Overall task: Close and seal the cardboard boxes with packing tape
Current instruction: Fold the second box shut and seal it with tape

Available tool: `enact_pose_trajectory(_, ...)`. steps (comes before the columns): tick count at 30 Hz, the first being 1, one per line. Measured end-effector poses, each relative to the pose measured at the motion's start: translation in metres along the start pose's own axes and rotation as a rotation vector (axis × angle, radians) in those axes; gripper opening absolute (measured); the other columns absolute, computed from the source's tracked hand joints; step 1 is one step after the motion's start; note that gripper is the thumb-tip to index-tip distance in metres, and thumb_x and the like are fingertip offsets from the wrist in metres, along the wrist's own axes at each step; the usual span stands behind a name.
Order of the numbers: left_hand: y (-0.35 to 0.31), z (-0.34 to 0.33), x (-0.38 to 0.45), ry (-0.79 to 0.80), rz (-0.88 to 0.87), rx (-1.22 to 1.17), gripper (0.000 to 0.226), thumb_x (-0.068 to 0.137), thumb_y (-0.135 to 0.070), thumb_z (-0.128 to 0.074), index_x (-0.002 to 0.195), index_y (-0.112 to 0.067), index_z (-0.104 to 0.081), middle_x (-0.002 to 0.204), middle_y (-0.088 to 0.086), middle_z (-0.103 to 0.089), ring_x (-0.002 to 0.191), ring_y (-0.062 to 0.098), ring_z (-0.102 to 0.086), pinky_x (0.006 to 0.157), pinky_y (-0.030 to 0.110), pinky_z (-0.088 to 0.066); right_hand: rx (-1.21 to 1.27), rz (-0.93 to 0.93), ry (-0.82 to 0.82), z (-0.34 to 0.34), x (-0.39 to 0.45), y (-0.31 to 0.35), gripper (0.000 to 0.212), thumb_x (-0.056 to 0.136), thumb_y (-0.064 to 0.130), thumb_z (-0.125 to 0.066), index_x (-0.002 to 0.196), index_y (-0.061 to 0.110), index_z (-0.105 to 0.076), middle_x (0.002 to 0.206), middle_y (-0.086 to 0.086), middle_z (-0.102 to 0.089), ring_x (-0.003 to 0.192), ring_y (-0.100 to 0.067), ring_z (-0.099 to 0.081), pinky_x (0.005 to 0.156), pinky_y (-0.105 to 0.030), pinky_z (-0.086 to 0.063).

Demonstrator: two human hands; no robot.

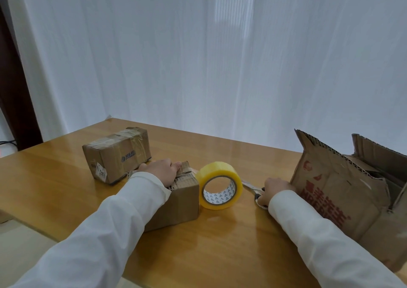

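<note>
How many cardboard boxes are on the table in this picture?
3. A taped box at the far left, a small box under the left hand, and a large open box at the right. Others may lie outside the view.

Two bare hands, long white sleeves [123, 217] reaching the wrists, slightly creased fabric

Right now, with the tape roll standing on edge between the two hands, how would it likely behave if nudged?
The yellow packing tape roll stands on its rim on the glossy wooden table, so a push along its rolling line would probably send it rolling. A sideways nudge would more likely tip it flat. Its thick wound band suggests it is stiff and fairly dense, unlikely to deform when gripped.
</note>
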State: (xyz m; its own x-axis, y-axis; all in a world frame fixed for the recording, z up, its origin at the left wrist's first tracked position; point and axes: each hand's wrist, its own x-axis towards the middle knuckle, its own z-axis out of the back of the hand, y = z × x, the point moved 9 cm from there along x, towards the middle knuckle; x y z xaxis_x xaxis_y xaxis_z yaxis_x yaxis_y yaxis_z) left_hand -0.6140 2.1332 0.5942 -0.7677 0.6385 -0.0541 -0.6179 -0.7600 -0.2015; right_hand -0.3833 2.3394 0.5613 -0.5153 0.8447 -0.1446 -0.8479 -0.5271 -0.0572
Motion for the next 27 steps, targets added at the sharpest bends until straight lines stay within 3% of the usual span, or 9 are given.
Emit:
enact_pose_trajectory(2, 0.0, 0.0, 0.001, 0.0, 0.002, -0.001, 0.051, 0.101, -0.05, -0.014, 0.122, -0.018, -0.048, 0.133, 0.008, -0.052, 0.125, 0.03, -0.043, 0.105, 0.041, -0.026, 0.18, -0.012, -0.037, 0.01, 0.001, -0.005, 0.028, 0.088, 0.041, -0.058, 0.093, 0.013, -0.058, 0.081, 0.0, -0.056, 0.07, -0.017, -0.054, 0.058, -0.023, -0.043)
enact_pose_trajectory(4, 0.002, -0.001, 0.003, 0.004, 0.004, -0.005, 0.051, 0.1, -0.05, -0.014, 0.123, -0.019, -0.048, 0.134, 0.008, -0.051, 0.126, 0.03, -0.043, 0.104, 0.041, -0.026, 0.695, 0.026, 0.013, 0.019, 0.0, 0.002, 0.025, 0.089, 0.033, -0.06, 0.077, 0.011, -0.057, 0.069, -0.003, -0.056, 0.056, -0.015, -0.05, 0.05, -0.022, -0.041)
enact_pose_trajectory(6, 0.005, -0.003, 0.007, 0.021, 0.009, -0.019, 0.051, 0.1, -0.052, -0.014, 0.123, -0.021, -0.048, 0.135, 0.007, -0.051, 0.127, 0.03, -0.042, 0.103, 0.043, -0.025, 1.203, 0.098, 0.16, 0.032, -0.014, 0.02, 0.03, 0.09, 0.039, -0.062, 0.079, 0.011, -0.061, 0.069, -0.004, -0.057, 0.053, -0.012, -0.046, 0.049, -0.021, -0.043)
enact_pose_trajectory(8, 0.009, -0.003, 0.011, 0.031, 0.011, -0.031, 0.052, 0.099, -0.053, -0.014, 0.123, -0.022, -0.048, 0.135, 0.006, -0.051, 0.128, 0.03, -0.041, 0.103, 0.044, -0.024, 1.357, 0.233, 0.398, 0.042, -0.036, 0.045, 0.042, 0.089, 0.055, -0.054, 0.086, 0.013, -0.06, 0.074, -0.001, -0.058, 0.054, -0.01, -0.047, 0.05, -0.022, -0.045)
enact_pose_trajectory(10, 0.012, -0.001, 0.013, 0.034, 0.011, -0.03, 0.052, 0.1, -0.052, -0.014, 0.124, -0.021, -0.049, 0.135, 0.006, -0.051, 0.128, 0.029, -0.042, 0.103, 0.043, -0.023, 1.295, 0.429, 0.698, 0.039, -0.066, 0.074, 0.06, 0.077, 0.073, -0.047, 0.09, 0.014, -0.055, 0.079, -0.001, -0.055, 0.053, -0.009, -0.049, 0.049, -0.023, -0.046)
enact_pose_trajectory(13, 0.017, 0.003, 0.014, 0.037, 0.0, -0.031, 0.051, 0.101, -0.05, -0.015, 0.123, -0.02, -0.049, 0.136, 0.006, -0.051, 0.128, 0.028, -0.043, 0.103, 0.042, -0.022, 1.072, 0.614, 0.967, 0.015, -0.101, 0.1, 0.093, 0.038, 0.09, -0.061, 0.093, 0.015, -0.054, 0.083, -0.001, -0.057, 0.055, -0.01, -0.053, 0.053, -0.025, -0.053)
enact_pose_trajectory(19, 0.02, 0.003, 0.014, 0.032, -0.013, -0.034, 0.048, 0.101, -0.05, -0.016, 0.119, -0.021, -0.05, 0.13, 0.006, -0.055, 0.124, 0.028, -0.046, 0.102, 0.042, -0.022, 0.958, 0.58, 1.024, -0.024, -0.105, 0.117, 0.114, 0.02, 0.094, -0.059, 0.102, 0.014, -0.054, 0.089, -0.002, -0.061, 0.061, -0.011, -0.061, 0.061, -0.032, -0.058)
enact_pose_trajectory(27, 0.021, 0.002, 0.015, 0.028, -0.009, -0.026, 0.044, 0.101, -0.051, -0.015, 0.11, -0.023, -0.048, 0.13, 0.007, -0.054, 0.124, 0.029, -0.046, 0.102, 0.042, -0.023, 0.941, 0.593, 1.058, -0.025, -0.102, 0.118, 0.11, 0.029, 0.097, -0.052, 0.102, 0.014, -0.053, 0.092, -0.003, -0.062, 0.06, -0.01, -0.062, 0.055, -0.027, -0.055)
